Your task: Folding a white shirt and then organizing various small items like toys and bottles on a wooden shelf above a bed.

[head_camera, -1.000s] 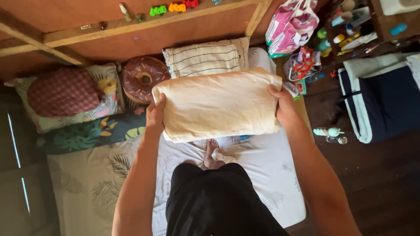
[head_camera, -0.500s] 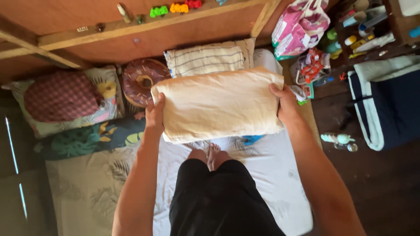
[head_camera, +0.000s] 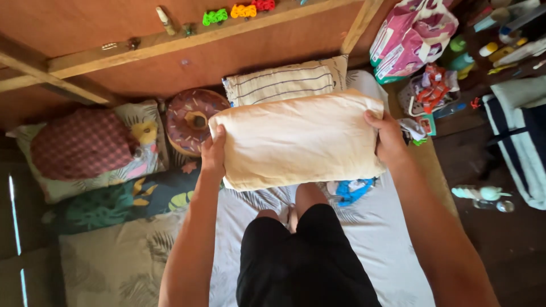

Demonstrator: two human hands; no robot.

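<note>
Left hand [head_camera: 213, 154], right hand [head_camera: 388, 138] gripping cream pillow [head_camera: 298, 141] ends, above mattress [head_camera: 364, 239]

A: Room layout?

B: Reddish plywood wall [head_camera: 256, 54] at 12 o'clock, timber ledge [head_camera: 187, 35] running across it, diagonal brace [head_camera: 51, 71] at 10. Mattress [head_camera: 364, 239] in leaf-print sheet fills the centre. Dark wooden floor [head_camera: 500, 239] from 3 to 5.

A: Bedding?

B: Striped pillow [head_camera: 284, 84] at 12, doughnut cushion [head_camera: 190, 119] at 11, checked pillow [head_camera: 79, 142] at 9.

A: Light?

B: Thin bright slits [head_camera: 12, 222] at 8, likely wall gaps. Otherwise dim, warm.
</note>
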